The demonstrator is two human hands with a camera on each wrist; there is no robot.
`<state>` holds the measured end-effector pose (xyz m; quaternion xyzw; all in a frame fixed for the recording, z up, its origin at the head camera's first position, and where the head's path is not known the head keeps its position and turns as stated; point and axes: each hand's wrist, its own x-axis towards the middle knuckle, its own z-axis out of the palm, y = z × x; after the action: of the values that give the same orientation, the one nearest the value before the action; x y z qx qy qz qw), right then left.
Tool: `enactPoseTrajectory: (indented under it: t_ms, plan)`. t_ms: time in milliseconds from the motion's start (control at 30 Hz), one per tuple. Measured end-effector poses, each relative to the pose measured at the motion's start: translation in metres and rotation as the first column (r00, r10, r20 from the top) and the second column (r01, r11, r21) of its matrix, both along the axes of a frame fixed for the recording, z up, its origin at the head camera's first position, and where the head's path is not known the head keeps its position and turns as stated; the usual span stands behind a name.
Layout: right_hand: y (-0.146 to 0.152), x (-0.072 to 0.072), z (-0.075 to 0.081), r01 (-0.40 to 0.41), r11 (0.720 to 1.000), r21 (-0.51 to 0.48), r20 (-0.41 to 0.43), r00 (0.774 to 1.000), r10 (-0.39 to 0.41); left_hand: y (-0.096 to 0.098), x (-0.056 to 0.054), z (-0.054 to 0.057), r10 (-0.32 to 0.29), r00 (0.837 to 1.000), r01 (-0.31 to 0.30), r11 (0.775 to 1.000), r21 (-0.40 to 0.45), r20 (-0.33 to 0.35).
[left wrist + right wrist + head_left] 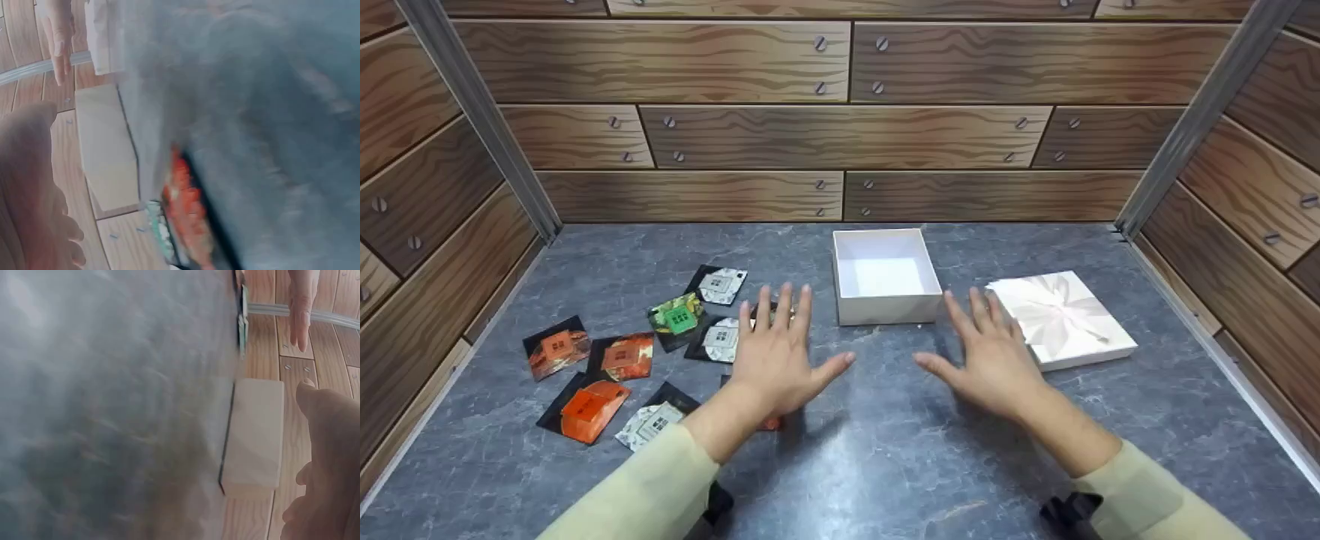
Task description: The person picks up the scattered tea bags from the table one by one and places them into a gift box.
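Note:
Both hands are spread with straight fingers and hold nothing. My left hand (pixel 775 364) hovers above the table, over the right side of a group of small square sachets, partly hiding some of them. My right hand (pixel 996 364) is held between an open white box (pixel 889 309) and its white lid (pixel 1065 315), its fingers overlapping the lid's left edge from this angle. A ribbon bow tops the lid. The sachets are black with coloured prints: a green one (pixel 681 319), an orange one (pixel 586 406) and a silver-grey one (pixel 720 285) among several.
The grey marble-patterned tabletop (pixel 877 465) is bounded by a wood-plank patterned back wall (pixel 840 135) and side walls. Metal posts (pixel 484 112) stand at the back corners. The box also shows in the left wrist view, beside a blurred red sachet (pixel 188 208).

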<state>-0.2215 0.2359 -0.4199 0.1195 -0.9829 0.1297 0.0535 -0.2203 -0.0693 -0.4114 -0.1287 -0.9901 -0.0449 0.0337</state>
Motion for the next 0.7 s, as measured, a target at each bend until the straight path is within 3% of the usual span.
enactPoseTrajectory:
  t_ms: [333,700]
  plan:
    - [0.002,-0.034,0.026,0.022,0.999,-0.035,0.025,0.999,-0.021,0.015,-0.036,0.026,-0.013,1.0,0.012,1.0,0.017,0.022]
    - [-0.003,-0.076,0.026,0.007,0.999,-0.048,0.083,0.997,-0.003,0.033,-0.071,0.021,-0.024,0.999,0.023,0.998,0.052,0.037]
